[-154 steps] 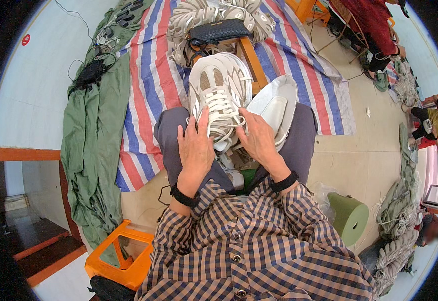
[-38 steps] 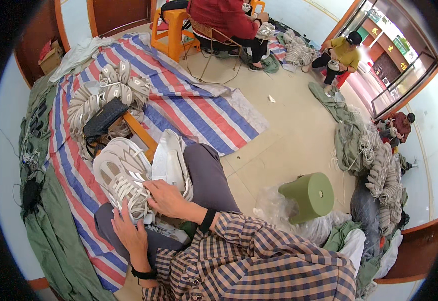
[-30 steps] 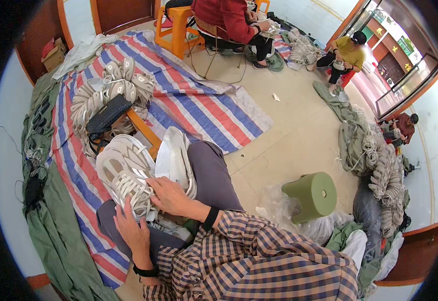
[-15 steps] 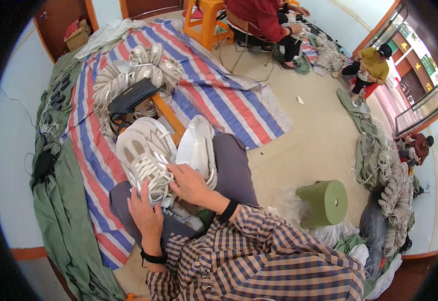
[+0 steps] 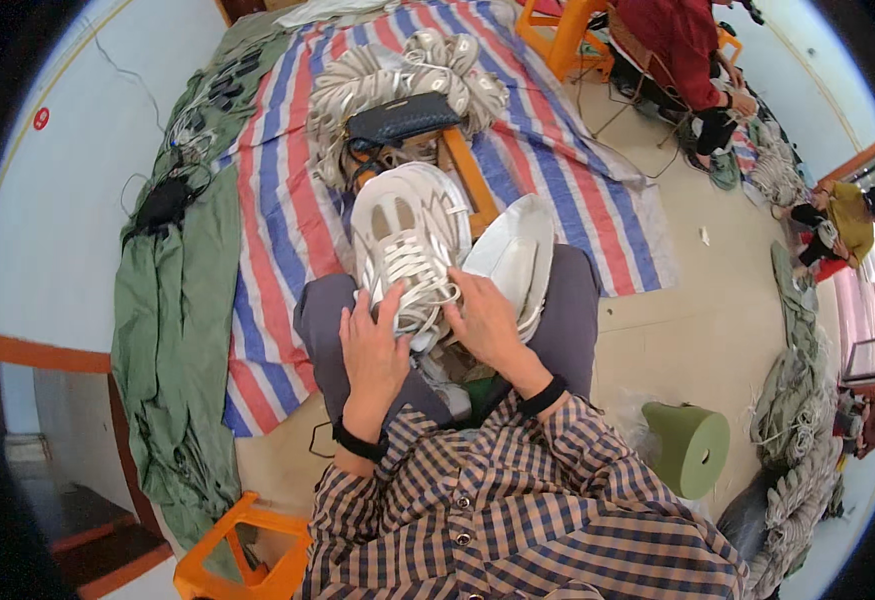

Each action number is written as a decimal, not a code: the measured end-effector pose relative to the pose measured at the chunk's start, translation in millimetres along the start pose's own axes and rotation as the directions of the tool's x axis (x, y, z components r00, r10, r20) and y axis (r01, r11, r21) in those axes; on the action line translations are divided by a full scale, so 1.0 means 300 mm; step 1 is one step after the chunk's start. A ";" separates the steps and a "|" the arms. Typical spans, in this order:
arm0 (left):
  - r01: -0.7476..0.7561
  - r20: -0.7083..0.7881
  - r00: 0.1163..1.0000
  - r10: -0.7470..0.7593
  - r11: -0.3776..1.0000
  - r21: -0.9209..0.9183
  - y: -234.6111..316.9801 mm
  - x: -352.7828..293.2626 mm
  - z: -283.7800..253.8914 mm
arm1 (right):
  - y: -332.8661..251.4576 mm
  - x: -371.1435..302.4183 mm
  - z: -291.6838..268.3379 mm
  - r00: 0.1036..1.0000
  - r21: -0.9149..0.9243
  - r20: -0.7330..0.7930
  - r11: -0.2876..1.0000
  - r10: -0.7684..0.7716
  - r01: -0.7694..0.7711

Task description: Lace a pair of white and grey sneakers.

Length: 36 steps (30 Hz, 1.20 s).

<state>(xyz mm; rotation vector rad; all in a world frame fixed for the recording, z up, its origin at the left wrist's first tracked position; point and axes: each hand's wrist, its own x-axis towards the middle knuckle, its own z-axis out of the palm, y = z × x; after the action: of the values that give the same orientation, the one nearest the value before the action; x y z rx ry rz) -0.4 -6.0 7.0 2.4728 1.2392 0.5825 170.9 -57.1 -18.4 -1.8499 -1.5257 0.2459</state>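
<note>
A beige and white sneaker (image 5: 390, 218) with pale laces (image 5: 415, 262) lies toe away from me over my lap, more sneakers (image 5: 444, 196) stacked just behind it. My left hand (image 5: 375, 345) rests against the near left side of its laces, fingers spread. At the right edge of the lacing, my right hand (image 5: 487, 318) has its thumb and forefinger around a lace loop; the exact grip is partly hidden. A white, shell-shaped shoe piece (image 5: 519, 250) stands by my right hand, over my right thigh. The heel of the sneaker is mostly covered by my hands.
Beyond my lap, a wooden frame (image 5: 469, 180) and a black woven pouch (image 5: 402, 118) sit before a sneaker pile (image 5: 357, 80) on a striped sheet (image 5: 292, 200). A green roll (image 5: 685, 450) stands right; an orange stool (image 5: 242, 550) near left. Co-workers sit at the far right.
The view has swung left, so everything sits further right in the picture and the orange stool shows at lower left. Both hands stay at the sneaker's laces, with small finger shifts.
</note>
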 end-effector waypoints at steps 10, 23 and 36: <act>0.089 -0.079 0.990 -0.117 0.952 -0.291 0.067 -0.075 -0.073 | -0.027 -0.068 -0.125 0.905 -0.221 0.413 0.975 0.099 -0.005; 0.567 0.514 0.816 -0.264 0.199 -0.799 0.012 -0.177 0.005 | -0.048 -0.139 -0.300 0.971 0.242 -0.053 0.947 0.232 -0.213; 0.688 0.660 0.692 -0.294 -0.011 -0.726 -0.055 -0.151 0.019 | -0.005 -0.262 -0.241 0.937 0.258 0.016 0.904 0.350 -0.342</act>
<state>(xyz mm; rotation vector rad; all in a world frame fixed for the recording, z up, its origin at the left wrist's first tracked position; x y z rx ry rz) -33.4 -33.9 -15.2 0.8049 0.9851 0.4548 187.8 -157.8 12.5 -1.8904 -1.0754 0.5530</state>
